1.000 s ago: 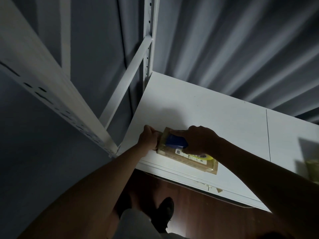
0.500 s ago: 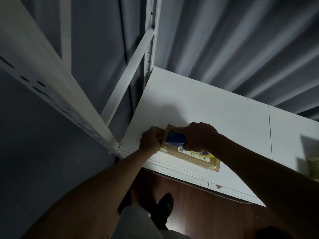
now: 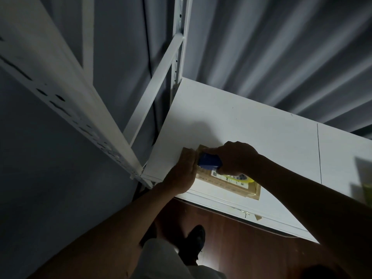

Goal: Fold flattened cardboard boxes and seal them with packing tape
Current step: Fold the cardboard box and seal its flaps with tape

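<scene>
Since a second ago the left hand (image 3: 182, 176) has slid from the box's left end onto its near-left corner, while the right hand (image 3: 234, 158) stays clamped on the blue tape dispenser (image 3: 209, 162). The white worktop (image 3: 251, 129) runs from a white slotted rack upright (image 3: 60, 93) on the left off to the right, with grey corrugated wall (image 3: 281, 47) at the far side and dark wooden floor (image 3: 241, 244) near. The cardboard box (image 3: 227, 184), flat and bearing a yellow label, lies at the worktop's near-left edge. The left grip rests on the box; whether its fingers curl I cannot tell. The right grip wraps the dispenser, pressed on the box top.
</scene>
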